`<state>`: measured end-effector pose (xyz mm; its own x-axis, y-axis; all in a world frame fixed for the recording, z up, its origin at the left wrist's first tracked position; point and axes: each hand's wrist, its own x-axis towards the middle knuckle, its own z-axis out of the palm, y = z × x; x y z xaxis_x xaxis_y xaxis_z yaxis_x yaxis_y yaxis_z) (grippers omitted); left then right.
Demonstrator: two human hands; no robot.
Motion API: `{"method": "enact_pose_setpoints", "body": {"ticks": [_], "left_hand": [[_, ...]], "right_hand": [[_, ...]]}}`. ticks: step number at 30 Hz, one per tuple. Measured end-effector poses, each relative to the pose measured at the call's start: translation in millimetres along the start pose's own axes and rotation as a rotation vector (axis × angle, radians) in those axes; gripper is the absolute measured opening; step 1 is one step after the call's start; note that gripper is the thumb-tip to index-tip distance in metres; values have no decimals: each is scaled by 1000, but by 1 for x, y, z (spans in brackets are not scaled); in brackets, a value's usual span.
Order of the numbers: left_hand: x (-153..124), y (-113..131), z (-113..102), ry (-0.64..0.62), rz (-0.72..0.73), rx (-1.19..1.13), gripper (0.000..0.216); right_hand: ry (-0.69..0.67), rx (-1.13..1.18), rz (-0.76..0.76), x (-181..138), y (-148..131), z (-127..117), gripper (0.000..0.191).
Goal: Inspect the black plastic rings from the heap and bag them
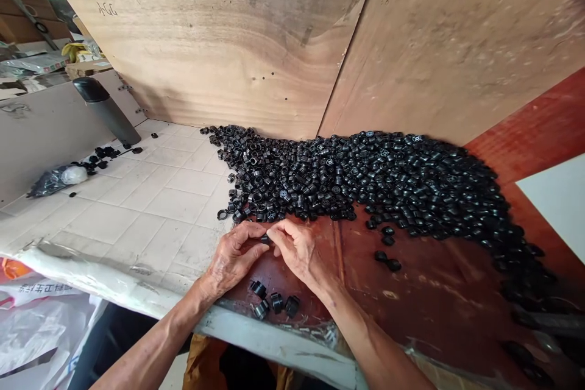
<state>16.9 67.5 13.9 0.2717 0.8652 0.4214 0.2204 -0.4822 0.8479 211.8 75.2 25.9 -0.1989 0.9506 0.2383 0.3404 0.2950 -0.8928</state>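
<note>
My left hand (237, 256) and my right hand (295, 250) meet near the front of the bench, fingertips pinched together around a small black plastic part (265, 239). Most of that part is covered by the fingers. Just beyond them spreads a large heap of black plastic caps and rings (311, 177), reaching back to the wooden board. Nearer to me, below the hands, several black round parts (275, 303) lie in a small group on the reddish-brown surface (365, 298).
A dark grey thermos bottle (109, 113) leans at the left. A clear bag with black pieces (50, 181) and loose black parts (105, 152) lie by it. Plywood boards (237, 55) close off the back. A padded white edge (274, 341) runs along the front.
</note>
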Motion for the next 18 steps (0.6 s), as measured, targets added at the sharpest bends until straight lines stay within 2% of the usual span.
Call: {"method": "enact_pose_setpoints", "body": {"ticks": [3, 5, 9, 11, 12, 15, 18], "left_hand": [[-1, -1, 0, -32, 38, 79, 15], [-2, -2, 1, -18, 2, 53, 16], [-3, -5, 3, 21, -110, -129, 18], [-3, -5, 2, 27, -120, -158, 18], [-3, -4, 1, 21, -110, -138, 18], [-2, -1, -1, -11, -77, -48, 19], [-2, 1, -2, -9, -82, -34, 19]], "right_hand": [[12, -160, 24, 0, 4, 3, 40], [16, -174, 12, 0, 0, 1, 36], [-40, -25, -73, 0, -14, -6, 19], [-59, -21, -105, 0, -14, -6, 17], [-59, -47, -98, 0, -13, -6, 19], [-32, -137, -18, 0, -9, -4, 45], [-25, -104, 32, 0, -13, -6, 46]]}}
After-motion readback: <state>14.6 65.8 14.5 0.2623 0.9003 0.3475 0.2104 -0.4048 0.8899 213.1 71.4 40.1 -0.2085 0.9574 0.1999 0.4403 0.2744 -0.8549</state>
